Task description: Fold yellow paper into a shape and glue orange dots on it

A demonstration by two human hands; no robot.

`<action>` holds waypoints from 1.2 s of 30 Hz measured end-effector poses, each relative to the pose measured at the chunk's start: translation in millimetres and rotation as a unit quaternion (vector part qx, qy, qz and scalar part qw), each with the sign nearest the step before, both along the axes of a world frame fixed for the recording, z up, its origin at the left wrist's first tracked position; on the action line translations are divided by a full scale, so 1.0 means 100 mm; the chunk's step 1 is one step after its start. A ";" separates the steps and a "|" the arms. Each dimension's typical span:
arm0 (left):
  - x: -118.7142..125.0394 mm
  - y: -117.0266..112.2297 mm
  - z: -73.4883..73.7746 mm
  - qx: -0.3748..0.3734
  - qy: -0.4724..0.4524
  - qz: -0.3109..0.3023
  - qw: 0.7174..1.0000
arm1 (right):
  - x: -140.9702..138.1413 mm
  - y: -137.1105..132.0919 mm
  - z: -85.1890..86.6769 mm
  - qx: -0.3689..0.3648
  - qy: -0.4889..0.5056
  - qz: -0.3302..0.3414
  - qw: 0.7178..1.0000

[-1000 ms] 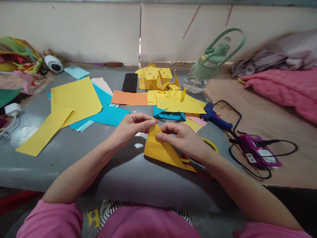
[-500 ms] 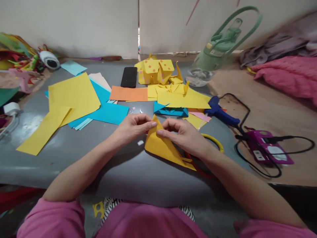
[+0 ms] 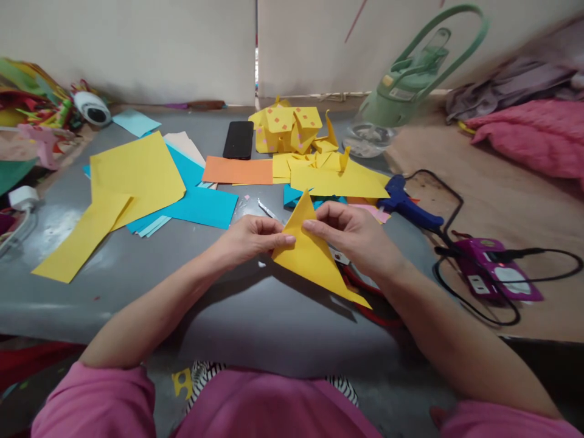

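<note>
A folded sheet of yellow paper point(image 3: 312, 264), triangular with its tip pointing up and away, is held just above the grey table. My left hand point(image 3: 249, 243) pinches its left edge, thumb on the near face. On the right edge, higher up, my right hand point(image 3: 358, 234) grips it between thumb and fingers. Under my right hand and forearm lies a pair of scissors point(image 3: 381, 316) with red on its handle, mostly hidden. Beyond the paper sit a folded blue paper piece point(image 3: 292, 196) and a yellow sheet point(image 3: 340, 181).
Yellow sheets point(image 3: 137, 176) and blue paper point(image 3: 201, 205) lie at left. A black phone point(image 3: 238, 140), an orange strip point(image 3: 238, 170) and a spotted yellow paper model point(image 3: 287, 129) stand farther back. Rightward are a blue glue gun point(image 3: 410, 204), a purple power strip point(image 3: 495, 271) and a green-topped bottle point(image 3: 396, 97).
Both hands have lifted the folded yellow paper a little and shifted it right. Its tip now overlaps the blue folded piece, and my left thumb sits lower along its edge.
</note>
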State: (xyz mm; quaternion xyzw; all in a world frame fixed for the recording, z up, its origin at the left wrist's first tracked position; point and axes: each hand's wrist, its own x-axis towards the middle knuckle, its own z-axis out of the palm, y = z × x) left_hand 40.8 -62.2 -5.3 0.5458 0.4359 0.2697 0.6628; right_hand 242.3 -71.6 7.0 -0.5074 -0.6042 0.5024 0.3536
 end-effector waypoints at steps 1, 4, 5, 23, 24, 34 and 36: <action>0.00 0.00 0.01 0.006 0.007 0.002 1.000 | 0.00 0.01 0.00 -0.003 0.006 -0.002 1.000; 0.01 -0.01 0.02 0.029 0.018 0.016 0.999 | 0.02 0.03 -0.02 0.008 0.013 -0.014 1.000; 0.01 -0.02 0.03 0.026 0.015 0.014 0.999 | 0.03 0.04 -0.03 0.016 0.013 -0.023 1.000; -0.03 -0.03 0.01 0.120 0.043 -0.003 0.992 | 0.02 0.01 -0.03 -0.046 0.010 0.067 0.997; -0.03 -0.03 0.01 0.120 0.050 -0.012 0.992 | 0.00 0.00 -0.02 -0.055 0.026 0.075 0.995; 0.00 -0.11 -0.01 0.221 0.132 -0.039 0.966 | -0.08 -0.03 -0.10 -0.052 0.072 0.043 0.995; -0.01 -0.11 -0.01 0.230 0.133 -0.044 0.963 | -0.08 -0.04 -0.11 -0.027 0.053 0.030 0.998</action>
